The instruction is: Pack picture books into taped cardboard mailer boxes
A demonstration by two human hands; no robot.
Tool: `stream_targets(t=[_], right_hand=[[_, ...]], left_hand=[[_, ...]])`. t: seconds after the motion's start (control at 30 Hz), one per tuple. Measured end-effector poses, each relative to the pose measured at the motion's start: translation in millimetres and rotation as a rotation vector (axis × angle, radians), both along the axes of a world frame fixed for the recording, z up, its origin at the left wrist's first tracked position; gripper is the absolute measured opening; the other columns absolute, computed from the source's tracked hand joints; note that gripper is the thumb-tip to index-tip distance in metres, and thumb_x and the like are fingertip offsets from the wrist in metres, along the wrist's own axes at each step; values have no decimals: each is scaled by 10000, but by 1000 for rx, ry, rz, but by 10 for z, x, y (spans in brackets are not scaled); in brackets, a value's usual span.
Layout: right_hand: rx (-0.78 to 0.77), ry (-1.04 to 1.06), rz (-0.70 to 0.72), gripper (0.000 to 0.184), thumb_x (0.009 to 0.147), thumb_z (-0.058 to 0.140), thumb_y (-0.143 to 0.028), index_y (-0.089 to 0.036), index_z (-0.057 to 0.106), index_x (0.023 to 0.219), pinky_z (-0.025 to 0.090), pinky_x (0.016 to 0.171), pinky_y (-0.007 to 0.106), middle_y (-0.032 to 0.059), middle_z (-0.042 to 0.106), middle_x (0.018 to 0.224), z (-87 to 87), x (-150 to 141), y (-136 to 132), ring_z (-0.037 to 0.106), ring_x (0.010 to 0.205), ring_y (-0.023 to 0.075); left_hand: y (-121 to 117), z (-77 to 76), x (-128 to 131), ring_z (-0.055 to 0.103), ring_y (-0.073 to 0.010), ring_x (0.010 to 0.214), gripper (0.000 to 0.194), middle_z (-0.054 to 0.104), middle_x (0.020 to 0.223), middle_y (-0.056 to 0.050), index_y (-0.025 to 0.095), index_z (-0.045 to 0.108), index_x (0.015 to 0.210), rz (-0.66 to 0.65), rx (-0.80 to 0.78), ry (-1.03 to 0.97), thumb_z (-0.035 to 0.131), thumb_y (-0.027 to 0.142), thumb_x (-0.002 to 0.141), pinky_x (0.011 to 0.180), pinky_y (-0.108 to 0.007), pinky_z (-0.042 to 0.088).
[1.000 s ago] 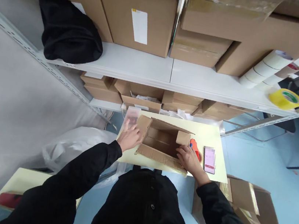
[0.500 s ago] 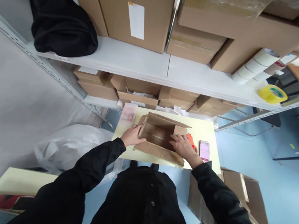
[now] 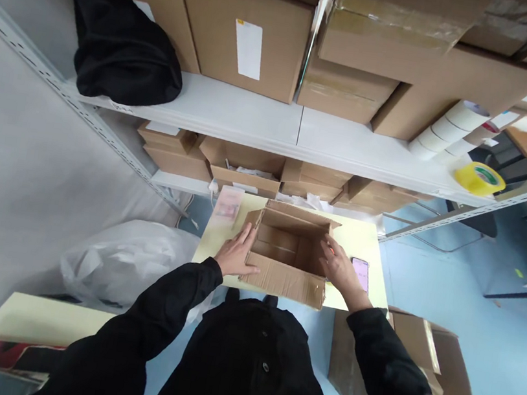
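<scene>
An open cardboard box lies on the small pale yellow table, its inside facing up. Its front flap is folded out toward me. My left hand rests on the box's left end, fingers stretched along the edge and thumb spread over the front flap. At the opposite end, my right hand touches the right edge with its fingers apart; that end's flap is largely hidden by the hand. A phone with a lit screen lies right of this hand. A small orange bit shows behind its fingers.
A pinkish clear item lies at the table's back left. Behind stands a shelf with cartons, a black cloth bundle and yellow tape. A plastic bag is at left, an open carton at right.
My right hand has moved right from inside the opening to the right edge, and the flap there no longer covers the opening. My left fingers have straightened along the left edge.
</scene>
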State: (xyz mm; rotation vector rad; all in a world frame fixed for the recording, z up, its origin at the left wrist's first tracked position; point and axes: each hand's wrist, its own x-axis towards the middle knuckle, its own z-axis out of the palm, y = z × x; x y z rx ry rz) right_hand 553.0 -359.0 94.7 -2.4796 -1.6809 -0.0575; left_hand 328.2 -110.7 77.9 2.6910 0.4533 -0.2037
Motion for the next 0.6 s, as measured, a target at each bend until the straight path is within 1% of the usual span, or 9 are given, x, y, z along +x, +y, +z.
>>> stream_targets(t=[0.1,0.17,0.23,0.3,0.33,0.4,0.47,0.53,0.6], right_hand=[[73,28,-85,536,887,464,-218,-91,375,1400,392,1046,467,209,373,1442,-38,-30,-175,394,1316,312],[75,18,-154,590,880,511,-305,-111,354,1415,387,1036,500,215,315,1480,-58,-64,-275,383,1321,344],[46,-17,-264,678,851,557,-435,-107,358,1410,360,1025,557,239,252,1510,-83,-103,-358,338,1337,400],[-18,-42,-371,793,815,556,-557,-90,341,1418,298,1021,630,262,204,1523,-121,-141,-420,244,1370,449],[-62,-40,-403,842,805,537,-603,-85,317,1431,257,1022,662,267,192,1526,-147,-158,-442,194,1387,458],[-156,-7,-413,918,793,492,-662,-86,245,1464,174,1025,704,267,184,1530,-211,-184,-466,124,1411,442],[-223,48,-382,980,779,481,-686,-102,150,1493,112,1031,716,257,180,1535,-276,-193,-462,104,1426,411],[-254,110,-355,1037,763,505,-682,-121,52,1508,82,1033,720,248,178,1538,-330,-182,-435,105,1431,394],[-272,196,-335,1083,755,544,-653,-130,-34,1508,88,1041,710,249,190,1533,-363,-152,-391,124,1429,388]], left_hand=[[14,-2,13,176,-366,1428,1206,33,1568,-228,103,44,1493,-36,21,-16,670,631,608,1048,-474,340],[20,-14,27,156,-363,1434,1226,66,1565,-233,100,44,1491,-56,29,-8,678,640,590,1069,-486,308],[18,-40,40,161,-356,1434,1231,99,1558,-243,93,44,1489,-64,30,2,676,644,588,1079,-480,294],[11,-72,48,172,-353,1432,1239,123,1551,-254,80,30,1487,-61,31,2,670,648,591,1084,-473,290],[7,-87,50,177,-353,1431,1243,131,1548,-257,76,20,1486,-58,32,-2,667,650,593,1084,-470,290],[3,-112,52,188,-354,1428,1253,144,1544,-261,76,4,1486,-54,34,-15,664,657,592,1082,-467,291],[3,-128,54,198,-358,1424,1260,147,1542,-265,78,-3,1486,-53,33,-24,661,666,591,1079,-466,292],[2,-139,55,204,-364,1421,1272,149,1540,-269,77,-10,1486,-48,29,-24,662,673,586,1075,-472,291],[-4,-151,55,202,-370,1421,1287,158,1538,-270,74,-23,1485,-39,22,-16,671,669,579,1073,-482,288]])
